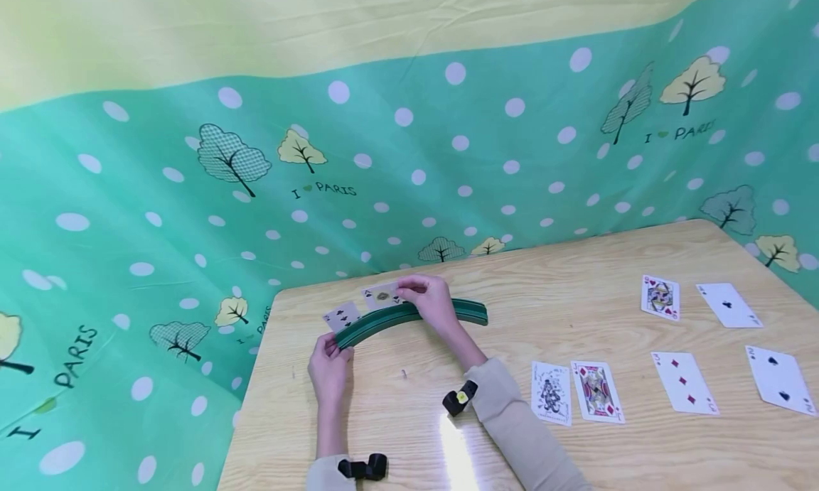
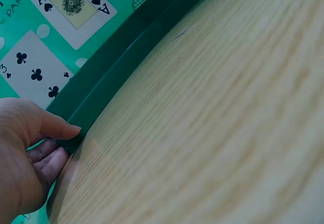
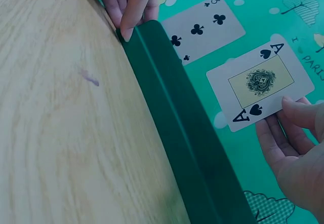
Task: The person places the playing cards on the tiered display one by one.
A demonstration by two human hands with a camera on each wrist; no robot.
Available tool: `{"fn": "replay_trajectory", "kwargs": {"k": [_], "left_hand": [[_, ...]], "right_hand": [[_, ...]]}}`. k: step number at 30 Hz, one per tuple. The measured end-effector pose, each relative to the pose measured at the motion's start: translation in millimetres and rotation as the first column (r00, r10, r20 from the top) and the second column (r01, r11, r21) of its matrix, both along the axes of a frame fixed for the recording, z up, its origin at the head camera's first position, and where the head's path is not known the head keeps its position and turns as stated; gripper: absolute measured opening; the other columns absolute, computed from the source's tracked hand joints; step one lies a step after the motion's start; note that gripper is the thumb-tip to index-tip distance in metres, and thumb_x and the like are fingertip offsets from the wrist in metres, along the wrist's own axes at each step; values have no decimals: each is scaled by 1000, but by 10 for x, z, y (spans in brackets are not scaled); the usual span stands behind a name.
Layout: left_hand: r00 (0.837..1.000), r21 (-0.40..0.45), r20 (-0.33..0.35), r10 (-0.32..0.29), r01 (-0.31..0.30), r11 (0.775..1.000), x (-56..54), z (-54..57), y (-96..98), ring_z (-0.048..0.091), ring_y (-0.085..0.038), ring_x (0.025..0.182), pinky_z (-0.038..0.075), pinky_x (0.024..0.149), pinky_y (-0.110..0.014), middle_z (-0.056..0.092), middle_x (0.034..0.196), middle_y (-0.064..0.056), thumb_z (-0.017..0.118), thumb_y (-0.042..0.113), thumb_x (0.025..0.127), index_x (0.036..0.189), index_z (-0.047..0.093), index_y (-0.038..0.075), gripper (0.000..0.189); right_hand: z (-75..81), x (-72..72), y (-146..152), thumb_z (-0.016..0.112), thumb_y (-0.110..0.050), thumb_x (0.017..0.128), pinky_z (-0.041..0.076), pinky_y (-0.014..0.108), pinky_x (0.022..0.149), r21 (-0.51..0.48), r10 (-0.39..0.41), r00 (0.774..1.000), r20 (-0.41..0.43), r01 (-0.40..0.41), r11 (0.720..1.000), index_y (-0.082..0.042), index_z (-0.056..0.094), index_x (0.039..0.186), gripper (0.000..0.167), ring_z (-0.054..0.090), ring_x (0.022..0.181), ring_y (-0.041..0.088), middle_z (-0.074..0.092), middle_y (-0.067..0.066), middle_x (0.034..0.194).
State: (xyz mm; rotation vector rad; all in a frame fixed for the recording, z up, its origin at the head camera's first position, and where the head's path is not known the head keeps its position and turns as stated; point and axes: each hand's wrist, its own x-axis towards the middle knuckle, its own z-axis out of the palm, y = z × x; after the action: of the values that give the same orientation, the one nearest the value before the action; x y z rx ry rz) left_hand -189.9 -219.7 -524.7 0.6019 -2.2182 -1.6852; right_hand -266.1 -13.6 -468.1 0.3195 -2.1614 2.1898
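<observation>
Presently | my left hand [image 1: 329, 370] pinches green rack [image 1: 384, 321] | right hand [image 1: 433, 304] pinches ace of spades [image 3: 260, 82] | three of clubs [image 3: 205, 30] at rack

Yellow-and-green dotted cloth [image 1: 384, 146], tree prints [image 1: 234, 157], behind wooden table [image 1: 397, 406]; white glare [image 1: 458, 455], seemingly reflected light.

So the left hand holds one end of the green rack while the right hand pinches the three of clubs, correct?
Not quite: the right hand pinches the ace of spades, as the right wrist view shows. The left hand does hold one end of the green rack.
</observation>
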Motion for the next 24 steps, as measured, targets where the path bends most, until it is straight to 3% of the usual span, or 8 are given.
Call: {"fn": "replay_trajectory", "kwargs": {"k": [3,7,9,15,20,24], "left_hand": [[1000,-7,-6,-1,1,1000,-4,13,18,60,-43,122,55,100,-27,61,128,-32,64,-11,91,134,56,-11,43],[1000,-13,-7,4,-4,1000,-5,27,34,60,-42,122,55,101,-28,61,127,-32,64,-11,91,134,56,-11,43],[1000,-14,-4,4,-4,1000,-4,29,37,59,-42,122,55,103,-32,61,128,-32,64,-11,91,134,56,-11,44],[1000,-5,12,5,-5,1000,11,20,23,59,-41,124,52,107,-42,60,130,-31,63,-10,93,136,55,-10,44],[1000,-8,20,1,-1,1000,18,9,11,59,-40,124,53,106,-37,60,131,-30,63,-9,93,137,55,-9,45],[1000,-5,17,-2,2,1000,8,11,11,59,-41,125,54,104,-35,60,131,-31,63,-9,93,138,54,-10,46]], "right_hand": [[-12,-21,9,75,0,92,62,33,82,22,-16,1000,9,16,1000,2,78,105,13,70,91,19,77,13,100],[-30,-39,12,74,1,92,61,30,80,44,-21,1000,7,20,999,2,78,105,13,70,91,18,77,13,100],[-42,-44,8,75,1,92,60,27,79,51,-17,1000,7,17,999,2,78,104,13,70,90,18,77,12,100],[-76,-37,-17,74,2,92,62,32,82,43,9,1000,13,-9,999,2,77,104,13,71,90,19,77,13,100],[-109,-37,-29,74,2,92,62,36,83,41,18,1000,25,-19,999,1,78,104,13,71,92,19,77,11,100],[-132,-47,-32,74,2,92,62,45,86,26,22,999,28,-23,999,1,78,103,12,70,91,18,77,11,100]]}}
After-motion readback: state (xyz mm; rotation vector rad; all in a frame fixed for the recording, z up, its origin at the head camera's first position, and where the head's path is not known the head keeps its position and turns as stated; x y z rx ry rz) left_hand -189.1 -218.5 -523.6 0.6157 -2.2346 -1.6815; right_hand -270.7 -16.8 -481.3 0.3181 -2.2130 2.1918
